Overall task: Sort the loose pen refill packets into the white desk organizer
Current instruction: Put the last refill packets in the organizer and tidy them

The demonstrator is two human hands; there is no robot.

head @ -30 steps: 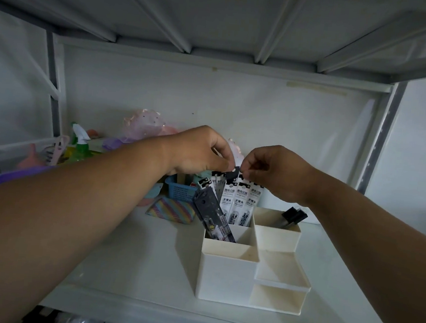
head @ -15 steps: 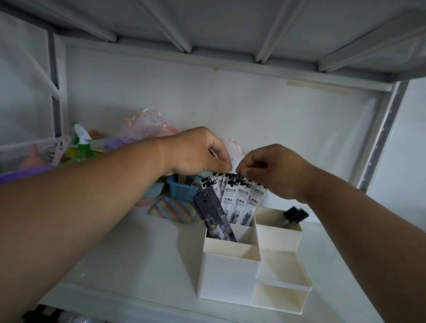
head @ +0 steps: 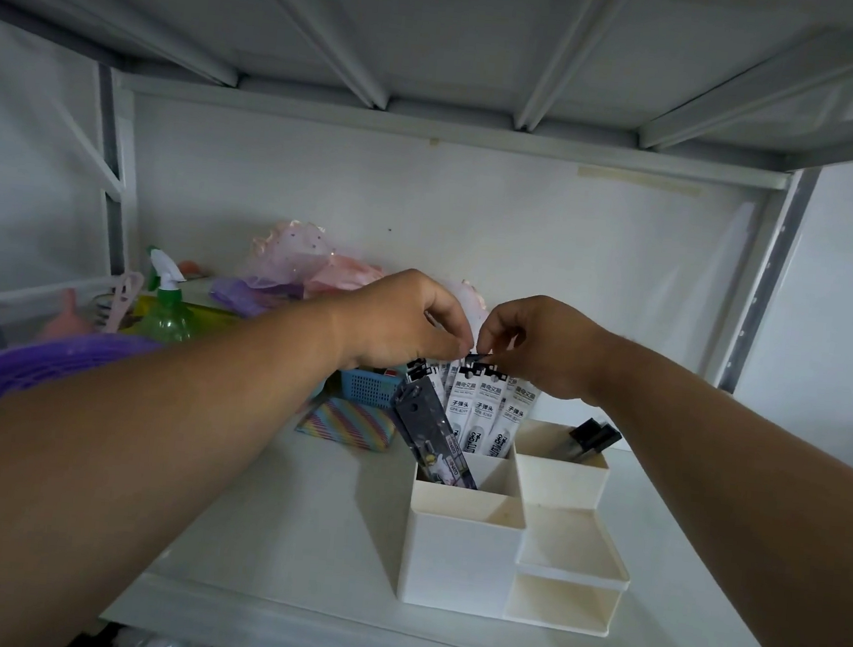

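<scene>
A: Any print legible on the refill packets?
B: White fronts w/ black header strip, Chinese chars; mid-packet reads "子弹头", then a code like "GPR-8269", too small to be sure. The dark packet has small white lettering near its low end, can't read it.

A: Hands?
B: Both reach fwd over the shelf, forearms converging. Left hand knuckles up, fingers curled, thumb & forefinger pinched together on the packets' top edge. Right hand mirrors it, fingertips closed on the same black header strip. The two hands nearly touch at the pinch.

A: Where's the stack, which way does it point?
B: Straight below both hands, hanging from the pinch. Long axis near upright, header end up, lower ends down inside the back-left compartment of the white desk organizer. The white ones fan a bit. The dark packet leans, top tilted toward the left hand, bottom in the same compartment.

A: Else nearby?
B: Black pens below the right wrist, in the back-right compartment. Under the left hand: blue mesh basket, rainbow-striped pouch. Far out past the left forearm, green spray bottle.
</scene>
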